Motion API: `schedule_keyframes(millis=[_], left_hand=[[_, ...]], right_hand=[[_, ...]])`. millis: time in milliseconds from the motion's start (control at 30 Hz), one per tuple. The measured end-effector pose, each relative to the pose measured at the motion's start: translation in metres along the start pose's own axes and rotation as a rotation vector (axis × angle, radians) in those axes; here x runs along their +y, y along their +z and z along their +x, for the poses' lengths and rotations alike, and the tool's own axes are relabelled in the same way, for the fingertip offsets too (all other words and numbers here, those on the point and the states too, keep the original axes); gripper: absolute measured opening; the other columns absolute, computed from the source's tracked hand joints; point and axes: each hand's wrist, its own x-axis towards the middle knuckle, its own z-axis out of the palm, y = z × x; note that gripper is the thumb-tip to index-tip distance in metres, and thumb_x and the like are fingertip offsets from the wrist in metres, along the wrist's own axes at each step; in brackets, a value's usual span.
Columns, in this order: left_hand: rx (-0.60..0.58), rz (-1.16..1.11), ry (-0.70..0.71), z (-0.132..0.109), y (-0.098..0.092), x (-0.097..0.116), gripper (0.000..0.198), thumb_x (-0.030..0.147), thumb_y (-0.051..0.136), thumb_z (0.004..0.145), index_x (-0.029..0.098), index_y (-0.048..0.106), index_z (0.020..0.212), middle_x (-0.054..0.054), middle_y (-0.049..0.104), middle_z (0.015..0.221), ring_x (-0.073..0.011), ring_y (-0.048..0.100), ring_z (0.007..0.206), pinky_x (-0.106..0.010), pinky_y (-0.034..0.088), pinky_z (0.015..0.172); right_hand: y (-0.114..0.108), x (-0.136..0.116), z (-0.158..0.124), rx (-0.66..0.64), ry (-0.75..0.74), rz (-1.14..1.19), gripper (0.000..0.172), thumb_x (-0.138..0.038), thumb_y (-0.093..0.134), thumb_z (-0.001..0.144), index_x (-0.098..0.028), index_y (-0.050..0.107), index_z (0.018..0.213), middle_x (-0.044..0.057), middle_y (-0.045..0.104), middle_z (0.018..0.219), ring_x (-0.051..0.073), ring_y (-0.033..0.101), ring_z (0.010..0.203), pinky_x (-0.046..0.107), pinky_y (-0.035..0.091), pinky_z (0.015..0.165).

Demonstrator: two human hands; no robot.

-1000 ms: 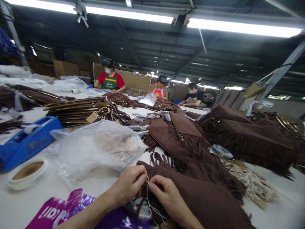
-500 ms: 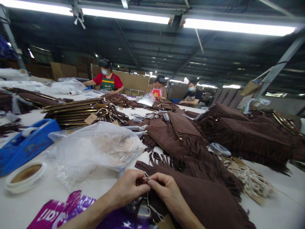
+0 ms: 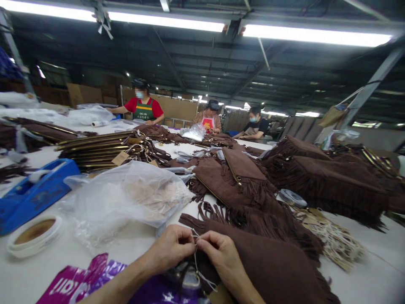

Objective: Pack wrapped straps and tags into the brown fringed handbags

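Note:
Between my two hands runs a thin white string (image 3: 195, 258). My left hand (image 3: 172, 248) pinches it from one side, and the fingertips of my right hand (image 3: 218, 253) pinch it from the other. Below, the string hangs down beside a metal ring-like fitting (image 3: 191, 279) and a brown card tag (image 3: 220, 295) at the lower edge. A dark brown fringed bag (image 3: 272, 261) lies flat under and to the right of my right hand. Purple printed plastic (image 3: 74, 283) is beneath my left forearm.
A clear plastic bag (image 3: 126, 194) lies ahead on the left, near a blue tape dispenser (image 3: 38, 192) and a tape roll (image 3: 34, 234). More fringed bags (image 3: 329, 181) are piled right, beside strung tags (image 3: 335, 240). Several co-workers (image 3: 147, 107) are across the table (image 3: 19, 278).
My fingertips have drawn slightly apart, showing more of the white string between them. The bags and other things near my hands stay where they were.

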Motion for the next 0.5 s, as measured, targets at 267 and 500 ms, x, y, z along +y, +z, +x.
schedule_keyframes(millis=[267, 500], left_hand=[[-0.037, -0.173, -0.066, 0.007, -0.003, 0.005, 0.016, 0.033, 0.057, 0.061, 0.017, 0.056, 0.062, 0.005, 0.048, 0.052, -0.0110, 0.040, 0.052, -0.022, 0.028, 0.050], [-0.216, -0.210, -0.109, 0.007, -0.002, -0.001, 0.038, 0.049, 0.073, 0.069, 0.015, 0.056, 0.068, 0.007, 0.046, 0.053, -0.0076, 0.038, 0.046, -0.019, 0.029, 0.044]], right_hand=[[-0.004, -0.005, -0.002, -0.017, -0.127, -0.349, 0.015, -0.014, 0.064, 0.082, -0.017, 0.067, 0.067, -0.001, 0.066, 0.069, 0.015, 0.060, 0.069, 0.023, 0.041, 0.065], [-0.028, -0.024, -0.054, 0.135, -0.146, -0.791, 0.014, -0.030, 0.074, 0.081, -0.020, 0.064, 0.081, -0.001, 0.069, 0.080, 0.016, 0.065, 0.073, 0.023, 0.046, 0.063]])
